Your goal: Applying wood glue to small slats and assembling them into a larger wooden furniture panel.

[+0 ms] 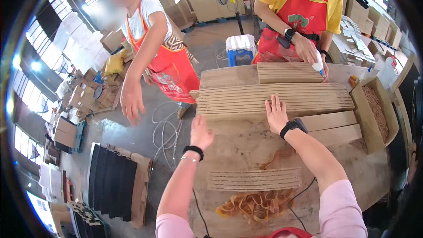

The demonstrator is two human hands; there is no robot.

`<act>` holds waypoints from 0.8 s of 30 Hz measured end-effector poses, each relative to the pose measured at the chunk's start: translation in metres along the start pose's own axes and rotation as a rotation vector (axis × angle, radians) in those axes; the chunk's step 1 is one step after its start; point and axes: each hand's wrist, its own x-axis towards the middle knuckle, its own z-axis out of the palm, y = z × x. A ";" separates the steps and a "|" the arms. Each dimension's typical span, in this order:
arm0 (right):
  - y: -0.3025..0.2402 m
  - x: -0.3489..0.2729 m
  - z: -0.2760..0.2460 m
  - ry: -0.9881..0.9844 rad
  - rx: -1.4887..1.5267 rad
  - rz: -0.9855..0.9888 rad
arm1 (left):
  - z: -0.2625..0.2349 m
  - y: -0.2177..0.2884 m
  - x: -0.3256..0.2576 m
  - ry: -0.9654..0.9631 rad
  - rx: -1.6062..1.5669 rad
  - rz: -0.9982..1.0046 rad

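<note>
My right hand [275, 114] lies flat, fingers spread, on a wide row of overlapping brown cardboard strips [273, 99] on the wooden table [246, 145]. At the table's left edge my left hand [201, 133] hovers open and holds nothing, next to the strip row's left end. Both wrists wear black bands. A shorter row of strips [254, 179] lies closer to me, with a heap of tan rubber bands [253, 205] below it. Across the table a person in a yellow shirt and red apron presses a white bottle [317, 65] to another strip stack [288, 72].
A second person in a red apron [169, 68] stands left of the table with an arm hanging down. A cardboard box [374, 114] of rubber bands sits at the table's right. Black sheets [112, 187] lie on the floor at left, near white cables [165, 130] and a blue stool [240, 48].
</note>
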 end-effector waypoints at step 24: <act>-0.006 -0.022 0.004 0.137 0.080 0.012 | 0.080 0.102 0.033 0.019 0.461 0.455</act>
